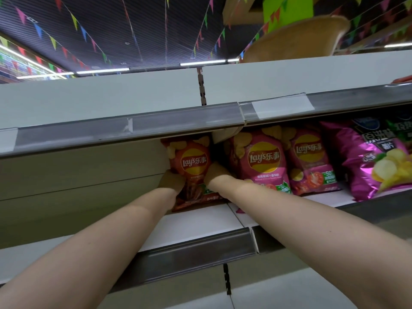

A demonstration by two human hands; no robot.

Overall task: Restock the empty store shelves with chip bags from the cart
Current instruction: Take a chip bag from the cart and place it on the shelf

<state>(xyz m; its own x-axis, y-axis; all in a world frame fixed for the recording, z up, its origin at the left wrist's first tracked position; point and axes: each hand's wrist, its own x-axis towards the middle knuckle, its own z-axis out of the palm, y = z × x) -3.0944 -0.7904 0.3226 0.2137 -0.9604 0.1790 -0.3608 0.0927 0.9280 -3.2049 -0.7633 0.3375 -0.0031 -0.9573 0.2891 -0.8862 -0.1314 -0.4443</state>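
A red Lay's chip bag (193, 161) stands upright on the white shelf (200, 221), at the left end of a row of bags. My left hand (171, 181) grips its lower left side and my right hand (217, 175) grips its lower right side. To its right stand two pink Lay's bags (264, 159) (310, 161), and further right a larger purple chip bag (376, 159). The fingers of both hands are partly hidden behind the red bag. No cart is in view.
The shelf above (156, 123) overhangs the bags with a grey price rail. Left of the red bag the shelf back panel (78, 175) is bare. A tan box (296, 39) sits on top of the unit. A lower shelf rail (196, 253) crosses under my forearms.
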